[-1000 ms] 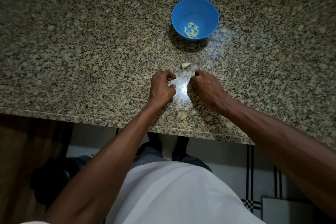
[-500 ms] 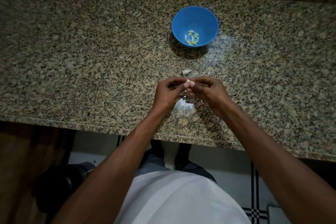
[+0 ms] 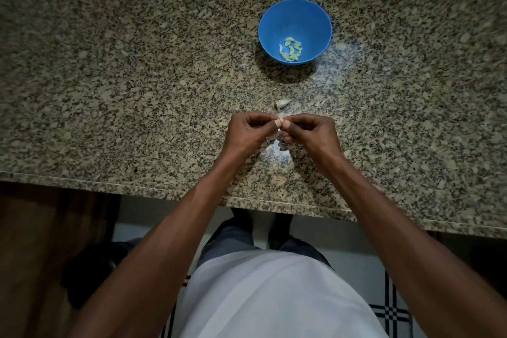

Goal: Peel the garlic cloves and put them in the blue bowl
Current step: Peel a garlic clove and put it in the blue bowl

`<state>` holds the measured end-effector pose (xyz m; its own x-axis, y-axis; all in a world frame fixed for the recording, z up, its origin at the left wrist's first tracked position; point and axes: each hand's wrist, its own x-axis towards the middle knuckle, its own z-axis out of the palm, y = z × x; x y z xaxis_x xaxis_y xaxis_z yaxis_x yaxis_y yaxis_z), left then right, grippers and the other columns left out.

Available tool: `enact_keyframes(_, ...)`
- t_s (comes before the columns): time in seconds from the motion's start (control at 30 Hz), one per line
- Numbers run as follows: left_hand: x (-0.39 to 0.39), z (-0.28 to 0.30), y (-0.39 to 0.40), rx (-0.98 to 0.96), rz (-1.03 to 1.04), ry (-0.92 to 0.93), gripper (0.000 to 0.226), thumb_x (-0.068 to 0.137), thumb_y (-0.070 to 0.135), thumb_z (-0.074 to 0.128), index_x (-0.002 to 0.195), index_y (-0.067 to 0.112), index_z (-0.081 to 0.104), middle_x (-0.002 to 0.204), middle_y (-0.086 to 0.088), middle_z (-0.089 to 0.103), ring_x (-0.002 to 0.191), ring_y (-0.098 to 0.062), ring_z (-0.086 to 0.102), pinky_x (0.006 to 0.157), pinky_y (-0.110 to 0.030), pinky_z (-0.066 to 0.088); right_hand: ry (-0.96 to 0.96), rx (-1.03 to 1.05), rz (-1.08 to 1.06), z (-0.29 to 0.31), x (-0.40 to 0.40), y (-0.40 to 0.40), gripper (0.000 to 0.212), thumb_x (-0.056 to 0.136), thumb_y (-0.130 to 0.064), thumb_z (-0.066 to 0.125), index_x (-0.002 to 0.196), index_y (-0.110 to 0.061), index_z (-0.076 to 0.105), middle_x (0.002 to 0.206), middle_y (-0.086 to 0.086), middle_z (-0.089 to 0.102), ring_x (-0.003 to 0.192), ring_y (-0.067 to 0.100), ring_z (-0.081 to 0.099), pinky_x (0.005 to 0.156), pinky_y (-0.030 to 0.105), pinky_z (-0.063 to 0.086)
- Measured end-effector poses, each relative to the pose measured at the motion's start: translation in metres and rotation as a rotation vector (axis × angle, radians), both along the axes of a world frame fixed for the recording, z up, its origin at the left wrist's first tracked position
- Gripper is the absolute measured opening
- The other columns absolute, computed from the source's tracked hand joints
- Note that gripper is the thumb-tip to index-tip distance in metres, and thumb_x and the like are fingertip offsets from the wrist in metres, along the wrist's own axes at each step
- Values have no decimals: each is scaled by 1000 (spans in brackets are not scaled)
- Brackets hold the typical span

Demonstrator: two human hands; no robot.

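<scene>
Papery skin wants lifting at the tip, then pulling down along the clove, so I judge small pinches better than force here. I have my left hand [image 3: 248, 133] and right hand [image 3: 311, 132] curled together above the speckled granite counter [image 3: 109, 77], thumbs and forefingers both pinching one small pale garlic clove [image 3: 280, 119]. Just beyond lies one unpeeled whitish clove [image 3: 282, 103]; farther off, the round blue plastic bowl [image 3: 315, 19] holds peeled greenish cloves [image 3: 290, 49].
</scene>
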<state>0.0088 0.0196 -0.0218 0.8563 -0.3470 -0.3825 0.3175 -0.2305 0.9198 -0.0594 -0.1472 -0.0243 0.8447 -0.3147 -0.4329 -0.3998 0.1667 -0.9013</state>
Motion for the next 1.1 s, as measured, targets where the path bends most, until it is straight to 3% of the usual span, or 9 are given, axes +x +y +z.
enact_keyframes(0.13, 2, -1, -4, 68, 26, -22, 26, 84, 15, 83, 106, 2, 77, 95, -7, 79, 87, -17, 77, 81, -33, 63, 5, -81, 28, 0, 5, 0, 20, 88, -11, 81, 107, -6, 79, 92, 7, 80, 82, 23, 78, 77, 33, 64)
enact_keyframes(0.4, 2, -7, -10, 132, -4, -79, 23, 87, 20, 80, 105, 6, 75, 97, -5, 77, 92, -15, 75, 82, -32, 64, -13, -107, 77, -2, 3, -2, 24, 89, -14, 81, 111, -7, 80, 100, 5, 81, 87, 19, 78, 82, 33, 64)
enact_keyframes(0.53, -1, -7, -13, 59, 28, -3, 17, 90, 18, 79, 103, 9, 76, 98, -3, 77, 92, -11, 75, 79, -25, 60, 17, -66, 35, -6, 3, -2, 21, 93, -14, 78, 112, -5, 78, 97, 10, 80, 88, 28, 77, 88, 49, 64)
enact_keyframes(0.63, -3, -6, -14, -11, 21, 43, 22, 88, 14, 80, 109, 7, 76, 106, -4, 78, 100, -13, 75, 82, -25, 60, 36, -157, 52, -8, 3, -4, 14, 97, -14, 74, 108, -8, 79, 89, 7, 80, 83, 28, 77, 84, 54, 64)
enact_keyframes(0.77, -2, -7, -12, -5, -37, 32, 25, 90, 14, 80, 111, 4, 75, 105, -6, 78, 99, -18, 76, 84, -29, 61, 30, -353, 109, -4, 2, -6, 11, 99, -9, 69, 103, -11, 79, 84, 3, 78, 77, 23, 76, 76, 47, 65)
enact_keyframes(0.9, 4, -9, -11, 44, -74, 20, 24, 90, 13, 78, 110, 0, 75, 100, -11, 78, 93, -27, 77, 88, -41, 63, -3, -485, 170, 0, 1, -6, 13, 99, -7, 67, 105, -9, 79, 88, 2, 77, 78, 19, 74, 73, 44, 65)
enact_keyframes(1.1, 3, -6, -17, 43, -41, 25, 18, 91, 10, 77, 107, 1, 76, 97, -10, 79, 91, -21, 77, 85, -33, 62, -10, -477, 160, 2, 7, -8, 12, 98, -2, 68, 102, -6, 79, 82, 1, 77, 70, 14, 74, 66, 30, 64)
